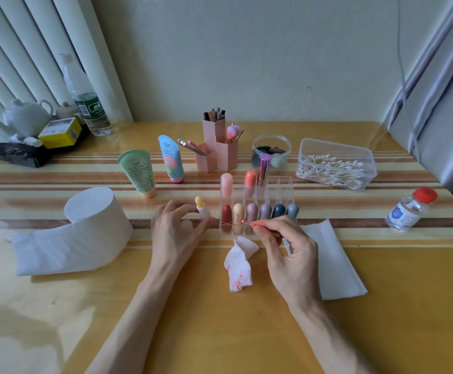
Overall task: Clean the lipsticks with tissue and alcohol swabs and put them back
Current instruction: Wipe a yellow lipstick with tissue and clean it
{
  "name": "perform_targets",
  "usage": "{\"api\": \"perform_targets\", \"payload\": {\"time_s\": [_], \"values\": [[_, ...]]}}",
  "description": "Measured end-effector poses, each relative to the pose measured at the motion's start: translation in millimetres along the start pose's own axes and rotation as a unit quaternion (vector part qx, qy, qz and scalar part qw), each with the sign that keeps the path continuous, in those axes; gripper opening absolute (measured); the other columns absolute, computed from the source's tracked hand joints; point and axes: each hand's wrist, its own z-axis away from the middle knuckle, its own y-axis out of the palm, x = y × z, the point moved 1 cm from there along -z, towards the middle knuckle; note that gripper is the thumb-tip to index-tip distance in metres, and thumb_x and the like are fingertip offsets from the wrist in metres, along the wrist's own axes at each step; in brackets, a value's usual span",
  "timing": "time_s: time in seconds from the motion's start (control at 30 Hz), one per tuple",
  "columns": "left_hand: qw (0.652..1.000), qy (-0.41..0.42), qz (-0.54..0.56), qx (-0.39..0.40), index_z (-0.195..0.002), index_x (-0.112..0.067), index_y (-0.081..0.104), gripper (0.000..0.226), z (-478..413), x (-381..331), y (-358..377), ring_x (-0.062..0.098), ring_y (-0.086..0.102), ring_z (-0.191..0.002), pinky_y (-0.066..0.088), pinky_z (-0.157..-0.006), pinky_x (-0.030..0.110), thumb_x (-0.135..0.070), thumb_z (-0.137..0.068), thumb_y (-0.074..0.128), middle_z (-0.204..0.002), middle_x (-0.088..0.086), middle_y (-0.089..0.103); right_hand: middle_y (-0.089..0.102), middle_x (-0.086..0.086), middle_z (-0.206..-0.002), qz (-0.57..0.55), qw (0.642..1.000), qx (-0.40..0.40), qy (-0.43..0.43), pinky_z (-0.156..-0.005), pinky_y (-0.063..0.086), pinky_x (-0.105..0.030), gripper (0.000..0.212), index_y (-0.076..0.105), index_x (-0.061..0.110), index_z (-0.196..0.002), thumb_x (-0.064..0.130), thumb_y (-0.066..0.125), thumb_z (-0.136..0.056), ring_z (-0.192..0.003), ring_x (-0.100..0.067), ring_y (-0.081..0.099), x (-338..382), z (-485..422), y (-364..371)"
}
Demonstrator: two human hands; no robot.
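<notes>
Beside clear acrylic lipstick organizer [284,184], left hand [176,233] pinches uncapped yellow lipstick [201,207]; right hand [290,255] pinches pink-stained cotton swab [248,223]. Risk: dirty swab tip could smear pink onto yellow lipstick.

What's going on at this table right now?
A person is mid-clean. The left hand holds a yellow-tipped lipstick upright beside the clear organizer, where other lipsticks stand. The right hand pinches a pink-stained cotton swab. A crumpled, red-smeared tissue lies between the hands; the alcohol bottle stands capped at far right.
</notes>
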Motion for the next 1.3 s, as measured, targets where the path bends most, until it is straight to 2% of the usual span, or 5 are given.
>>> {"api": "perform_targets", "payload": {"time_s": [0.63, 0.73, 0.87, 1.07, 1.3], "values": [[0.994, -0.04, -0.083, 0.065, -0.125, -0.032, 0.069, 0.062, 11, 2, -12, 0.022, 0.052, -0.124, 0.041, -0.107, 0.052, -0.063, -0.073, 0.082, -0.131, -0.005, 0.06, 0.072, 0.013, -0.091, 0.003, 1.0, 0.0, 0.006, -0.078, 0.058, -0.03, 0.009, 0.078, 0.015, -0.1, 0.019, 0.071, -0.096, -0.089, -0.015, 0.072, 0, 1, 1], [0.998, -0.022, -0.028, 0.06, -0.112, -0.025, 0.078, 0.052, 17, 8, -30, 0.004, 0.06, -0.095, 0.056, -0.085, 0.035, -0.064, -0.078, 0.07, -0.115, -0.01, 0.059, 0.072, 0.011, -0.089, 0.002, 1.0, -0.003, 0.006, -0.077, 0.057, -0.03, 0.01, 0.078, 0.014, -0.099, 0.02, 0.071, -0.096, -0.087, -0.015, 0.071, 0, 0, 1], [0.999, -0.023, -0.001, 0.046, -0.1, -0.021, 0.082, 0.027, 11, 4, -38, 0.001, 0.06, -0.079, 0.043, -0.066, 0.012, -0.044, -0.087, 0.073, -0.097, -0.011, 0.066, 0.075, 0.009, -0.091, 0.001, 1.0, -0.009, -0.002, -0.075, 0.058, -0.025, 0.013, 0.079, 0.013, -0.103, 0.022, 0.071, -0.097, -0.085, -0.013, 0.074, 3, 1, 1], [0.928, -0.115, 0.342, 0.089, -0.097, -0.01, 0.076, 0.025, 16, -21, -54, 0.014, 0.055, -0.053, 0.048, -0.055, 0.02, -0.031, -0.086, 0.068, -0.064, -0.001, 0.067, 0.066, 0.019, -0.08, -0.021, 0.999, 0.035, 0.0, -0.068, 0.052, -0.019, 0.015, 0.079, 0.008, -0.106, 0.016, 0.07, -0.097, -0.065, -0.008, 0.063, 4, 2, 3], [0.89, -0.09, 0.385, 0.226, -0.1, -0.01, 0.074, 0.034, 24, -31, -41, 0.022, 0.058, -0.053, 0.041, -0.057, 0.029, -0.043, -0.09, 0.076, -0.077, 0.009, 0.072, 0.072, 0.006, -0.091, 0.034, 0.997, 0.057, -0.042, -0.077, 0.055, -0.024, 0.009, 0.077, 0.006, -0.104, 0.01, 0.071, -0.1, -0.084, -0.008, 0.07, 5, 4, 4]]}}
